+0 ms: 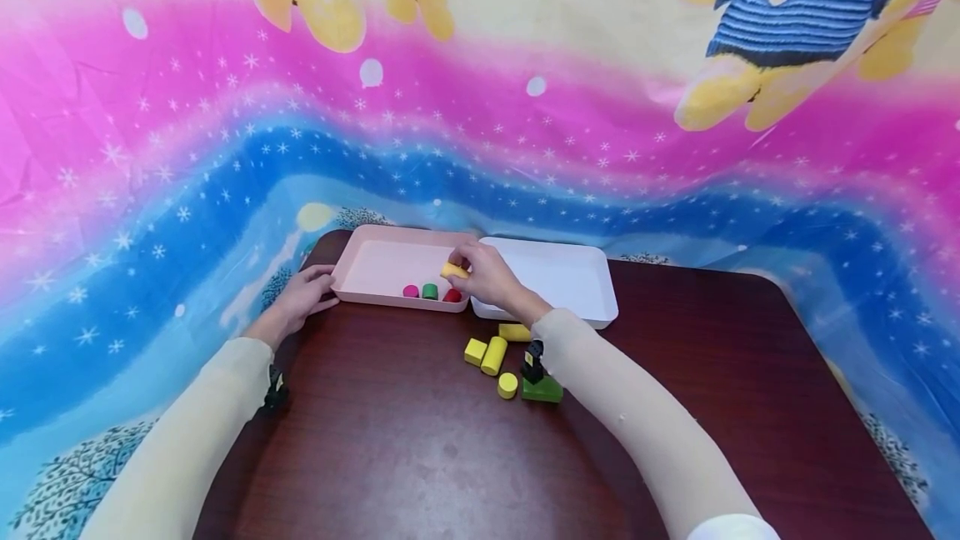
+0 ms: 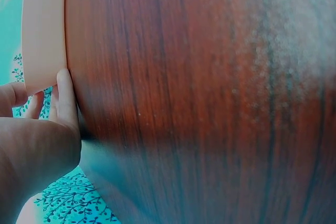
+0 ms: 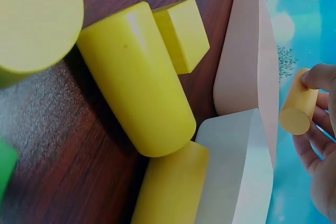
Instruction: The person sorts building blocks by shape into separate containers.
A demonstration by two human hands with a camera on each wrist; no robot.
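My right hand (image 1: 489, 272) pinches a small yellow cylinder (image 1: 453, 271) between thumb and fingers, over the right end of the pink tray (image 1: 399, 302). In the right wrist view the cylinder (image 3: 299, 106) is tilted, its round end showing. Inside the tray, along its near side, lie a pink block (image 1: 411, 292), a green cylinder (image 1: 430, 292) and a red block (image 1: 452, 296). At the tray's left end, my left hand (image 1: 302, 297) holds the near corner. The left wrist view shows its thumb and fingers (image 2: 66, 98) on either side of that corner.
A white tray (image 1: 603, 294) stands right of the pink one, partly behind my right hand. Nearer on the dark wooden table lie a yellow cube (image 1: 475, 352), several yellow cylinders (image 1: 493, 356) and a green block (image 1: 542, 391). A patterned cloth (image 1: 480, 107) hangs behind.
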